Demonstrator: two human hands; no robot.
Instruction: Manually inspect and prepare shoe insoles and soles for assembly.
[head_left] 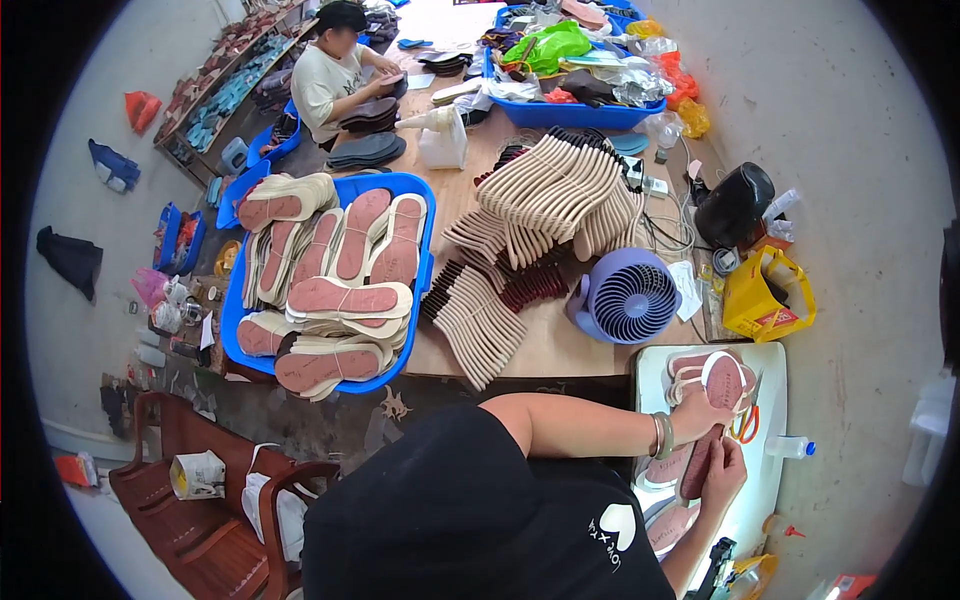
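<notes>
Workshop desk (520, 345): both hands clamp one insole (698, 462), its long axis running from right hand (725, 472) up to left hand (697, 415).

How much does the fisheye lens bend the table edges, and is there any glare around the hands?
Head view: the wooden table edge bows near the rim; the white board looks bright and washed out beside the left hand and right hand on a reddish insole; corners are black.
</notes>
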